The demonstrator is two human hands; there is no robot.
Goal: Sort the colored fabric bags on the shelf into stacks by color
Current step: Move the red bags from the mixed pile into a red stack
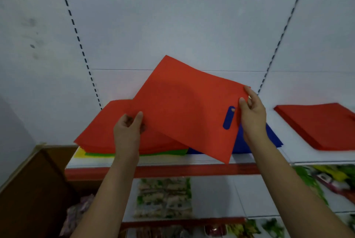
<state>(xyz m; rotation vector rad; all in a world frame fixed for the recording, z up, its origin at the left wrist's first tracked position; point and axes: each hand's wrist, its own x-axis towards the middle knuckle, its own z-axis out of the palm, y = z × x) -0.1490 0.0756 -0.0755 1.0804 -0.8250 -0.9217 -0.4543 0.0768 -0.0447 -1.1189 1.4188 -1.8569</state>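
Note:
I hold a flat red fabric bag tilted above the white shelf. My right hand pinches its right edge beside the handle slot, through which blue shows. My left hand pinches its lower left edge. Under it lies a mixed pile: more red bags on top, then green bags and a yellow bag peeking out at the front. Blue bags lie under my right hand. A separate stack of red bags sits on the shelf at the right.
The shelf has a red front strip and a white back wall with slotted uprights. Lower shelves hold packaged goods and colourful packets. A brown cardboard box stands at the lower left.

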